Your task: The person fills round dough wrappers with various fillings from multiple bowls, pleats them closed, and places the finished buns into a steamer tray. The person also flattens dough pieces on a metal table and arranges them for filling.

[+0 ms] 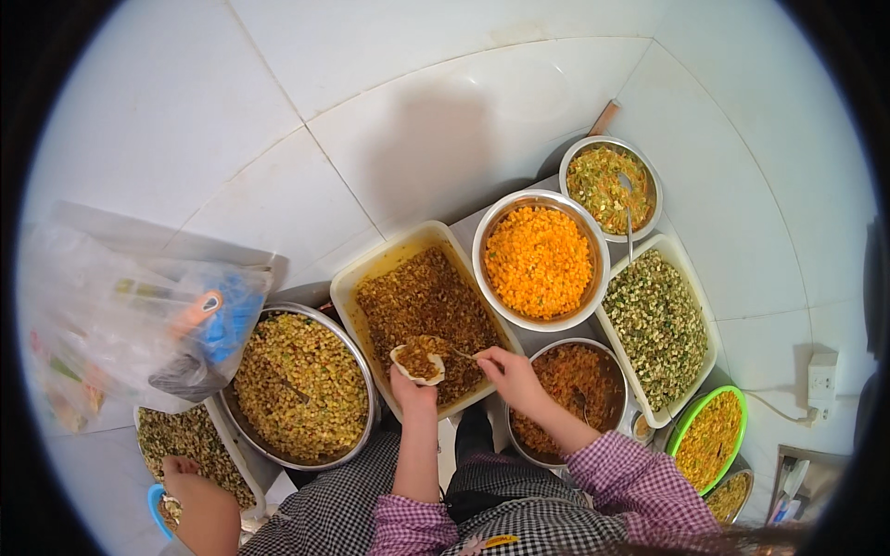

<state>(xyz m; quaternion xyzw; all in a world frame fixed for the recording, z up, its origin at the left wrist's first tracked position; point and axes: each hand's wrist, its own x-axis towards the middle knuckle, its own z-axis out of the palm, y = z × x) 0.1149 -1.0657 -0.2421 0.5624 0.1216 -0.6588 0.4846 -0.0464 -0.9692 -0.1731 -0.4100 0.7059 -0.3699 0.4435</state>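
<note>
A flat round of dough (418, 364) heaped with brown chopped filling rests in my left hand (414, 397), its edge curled up by the fingers. My right hand (511, 375) grips a metal spoon (464, 354), its tip at the filling on the dough. Both hands are over the near end of a rectangular plastic tub (389, 250) of brown chopped filling (424, 306). Right of the tub stands a steel bowl of orange diced filling (539, 263). Below it, partly under my right forearm, is a steel bowl of reddish shredded filling (567, 368) with a spoon in it.
A large steel bowl of diced filling (302, 389) stands left, beside plastic bags (139, 313). A co-worker's hand (182, 465) is over a tub at lower left. At right are a tub of green chopped filling (653, 326), a steel bowl (605, 184) and a green-rimmed bowl (709, 438).
</note>
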